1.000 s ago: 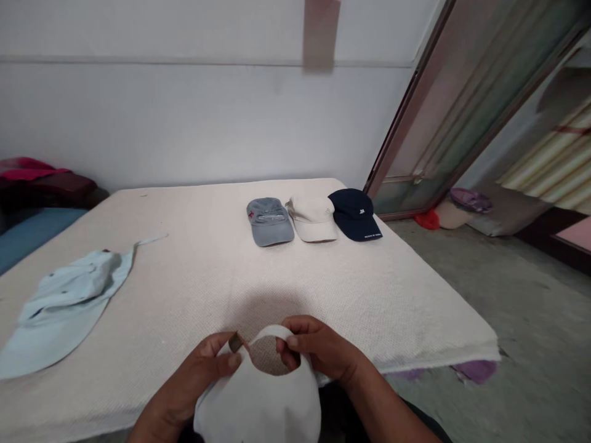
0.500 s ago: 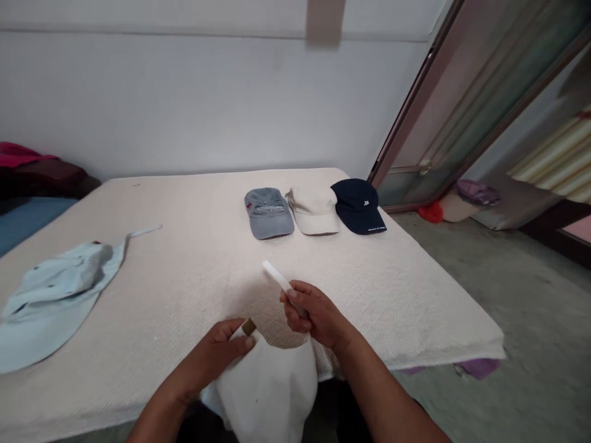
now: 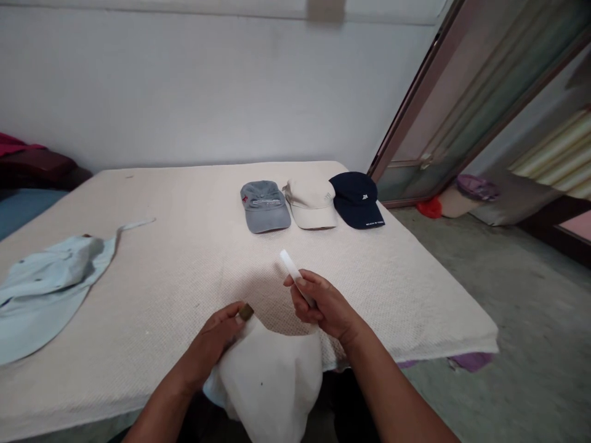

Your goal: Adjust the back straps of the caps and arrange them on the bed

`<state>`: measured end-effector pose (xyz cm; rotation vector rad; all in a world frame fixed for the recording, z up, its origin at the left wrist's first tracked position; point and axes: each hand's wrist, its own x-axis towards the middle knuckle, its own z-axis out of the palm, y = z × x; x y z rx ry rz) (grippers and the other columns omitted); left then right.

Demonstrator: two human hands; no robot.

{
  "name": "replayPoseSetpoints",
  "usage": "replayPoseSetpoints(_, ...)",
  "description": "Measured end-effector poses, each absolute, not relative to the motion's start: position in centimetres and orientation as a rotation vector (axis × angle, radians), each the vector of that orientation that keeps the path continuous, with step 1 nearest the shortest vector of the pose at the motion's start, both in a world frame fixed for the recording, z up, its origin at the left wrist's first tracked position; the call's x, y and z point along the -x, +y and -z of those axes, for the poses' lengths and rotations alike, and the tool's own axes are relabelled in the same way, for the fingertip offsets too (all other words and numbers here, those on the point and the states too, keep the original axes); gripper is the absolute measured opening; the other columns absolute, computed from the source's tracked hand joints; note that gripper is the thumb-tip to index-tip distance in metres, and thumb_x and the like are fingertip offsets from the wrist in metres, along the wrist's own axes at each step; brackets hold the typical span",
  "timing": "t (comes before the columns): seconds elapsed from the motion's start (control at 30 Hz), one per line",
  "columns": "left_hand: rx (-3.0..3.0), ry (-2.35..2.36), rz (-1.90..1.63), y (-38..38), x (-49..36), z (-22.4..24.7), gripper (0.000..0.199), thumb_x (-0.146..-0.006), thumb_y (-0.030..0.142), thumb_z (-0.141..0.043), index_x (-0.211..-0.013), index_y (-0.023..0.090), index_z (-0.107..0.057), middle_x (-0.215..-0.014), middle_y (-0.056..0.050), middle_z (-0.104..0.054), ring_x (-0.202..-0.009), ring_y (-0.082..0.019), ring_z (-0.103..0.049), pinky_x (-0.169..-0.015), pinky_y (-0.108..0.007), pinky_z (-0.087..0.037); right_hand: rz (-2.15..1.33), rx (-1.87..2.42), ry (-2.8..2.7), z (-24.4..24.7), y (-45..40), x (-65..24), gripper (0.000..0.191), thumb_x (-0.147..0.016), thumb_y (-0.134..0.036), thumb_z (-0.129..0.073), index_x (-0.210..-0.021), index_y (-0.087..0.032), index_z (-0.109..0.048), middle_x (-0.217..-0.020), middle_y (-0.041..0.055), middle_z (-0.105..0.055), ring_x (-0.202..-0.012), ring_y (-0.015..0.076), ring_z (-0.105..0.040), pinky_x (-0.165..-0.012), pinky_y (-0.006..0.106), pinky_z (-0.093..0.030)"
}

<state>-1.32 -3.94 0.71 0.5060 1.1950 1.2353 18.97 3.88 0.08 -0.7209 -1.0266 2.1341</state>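
Note:
A white cap (image 3: 277,375) hangs in front of me at the near edge of the bed, its back opening facing away from me. My left hand (image 3: 219,335) pinches one side of that opening, right beside the brass-coloured buckle (image 3: 246,312). Between the thumb and fingers of my right hand (image 3: 323,304) is the cap's white strap (image 3: 290,264), its free end pointing up and to the left. Strap and buckle are apart. A pale blue cap (image 3: 50,277) lies to the left, its own strap stretched out on the cover.
Toward the back of the bed cover (image 3: 184,215) sit a grey cap (image 3: 265,206), a beige cap (image 3: 311,203) and a navy cap (image 3: 357,200) in a row. A wall stands behind. To the right are a sliding door (image 3: 425,123) and the floor (image 3: 521,295).
My right hand has moved slightly right and up with the strap, which now points more steeply upward. The left hand still grips by the buckle. The whole view has shifted slightly.

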Motion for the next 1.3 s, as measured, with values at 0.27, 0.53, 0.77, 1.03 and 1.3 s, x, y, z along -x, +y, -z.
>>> replayPoseSetpoints(0.27, -0.681, 1.184, -1.016, -4.0, 2.6, 0.3, 0.020, -0.072, 0.036, -0.066, -0.077, 0.017, -0.070, -0.065, -0.006, -0.062, -0.051, -0.015, -0.051, -0.045, -0.023, -0.038, -2.197, 0.675, -1.125, 0.4, 3.8, -18.3, 0.032, -0.088, -0.043, -0.049, -0.076, -0.014, -0.057, -0.050, -0.0061, -0.042, -0.037, 0.0023, -0.022, -0.039, 0.019, -0.014)
replayPoseSetpoints(0.53, -0.683, 1.144, -0.976, -4.1, 2.4, -0.7, 0.024, -0.070, 0.041, -0.067, -0.066, 0.017, -0.064, -0.053, 0.000, -0.051, -0.042, -0.009, -0.038, -0.040, -0.019, -0.028, -2.224, 0.628, -1.189, 0.3, 3.4, -17.1, 0.032, -0.089, -0.044, -0.047, -0.095, -0.015, -0.059, -0.050, -0.0086, -0.039, -0.035, 0.0029, -0.022, -0.038, 0.019, -0.016)
replayPoseSetpoints(0.77, -0.687, 1.048, -0.932, -4.5, 2.8, -0.5, 0.019, -0.077, 0.037, -0.061, -0.073, 0.018, -0.063, -0.060, 0.002, -0.055, -0.048, -0.008, -0.042, -0.045, -0.018, -0.031, -2.331, 0.719, -1.230, 0.9, 3.1, -16.4, 0.022, -0.080, -0.033, -0.061, -0.077, -0.011, -0.063, -0.052, -0.0045, -0.046, -0.040, 0.0031, -0.029, -0.039, 0.019, -0.015)
replayPoseSetpoints(1.03, -0.694, 1.078, -0.963, -4.7, 3.0, -0.4, 0.017, -0.075, 0.034, -0.062, -0.068, 0.018, -0.062, -0.062, 0.002, -0.055, -0.051, -0.009, -0.043, -0.048, -0.019, -0.032, -2.389, 0.687, -1.216, 1.3, 3.1, -16.0, 0.018, -0.078, -0.028, -0.061, -0.075, -0.010, -0.063, -0.050, -0.0046, -0.047, -0.037, 0.0027, -0.031, -0.037, 0.018, -0.015)
replayPoseSetpoints(1.3, -0.629, 1.102, -0.988, -4.8, 3.3, 0.3, 0.019, -0.070, 0.035, -0.068, -0.069, 0.016, -0.064, -0.057, 0.003, -0.052, -0.047, -0.007, -0.040, -0.045, -0.018, -0.031, -2.430, 0.693, -1.286, 1.2, 3.2, -16.1, 0.016, -0.079, -0.025, -0.061, -0.075, -0.010, -0.064, -0.051, -0.0035, -0.050, -0.040, 0.0029, -0.036, -0.037, 0.017, -0.020)
